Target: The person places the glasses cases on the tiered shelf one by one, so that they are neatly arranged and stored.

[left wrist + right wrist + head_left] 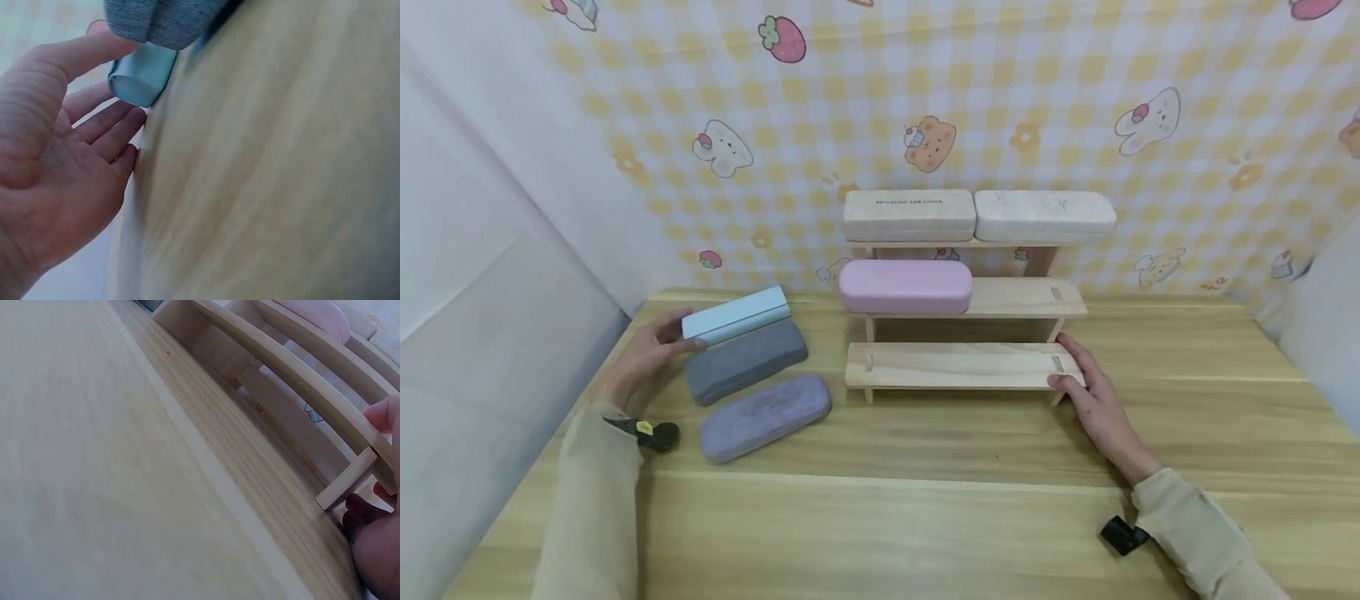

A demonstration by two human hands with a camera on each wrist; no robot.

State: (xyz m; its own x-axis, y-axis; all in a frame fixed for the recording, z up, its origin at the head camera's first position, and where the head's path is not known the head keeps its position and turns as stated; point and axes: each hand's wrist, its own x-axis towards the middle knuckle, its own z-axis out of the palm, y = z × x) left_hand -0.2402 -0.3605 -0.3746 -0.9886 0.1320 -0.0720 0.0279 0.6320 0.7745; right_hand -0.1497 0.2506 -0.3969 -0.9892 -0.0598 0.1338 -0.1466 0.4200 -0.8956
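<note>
At the left of the head view, my left hand (pixel 642 357) holds the near end of a light blue glasses case (pixel 736 315) between thumb and fingers. The left wrist view shows the thumb on one side of this case (pixel 142 76) and the fingers along the other. A grey glasses case (pixel 747 362) lies right beside it, then a mottled purple one (pixel 766 418) closer to me. My right hand (pixel 1101 408) grips the right end of the lowest step of a three-step wooden display rack (pixel 955 367), thumb on top and fingers around the edge (pixel 369 450).
A pink glasses case (pixel 906 286) sits on the left half of the middle step. On the top step, a cream case with lettering (pixel 909 215) stands next to a white marbled case (pixel 1045 215). Behind the wooden table (pixel 880 533) hangs a yellow checked cloth (pixel 850 100).
</note>
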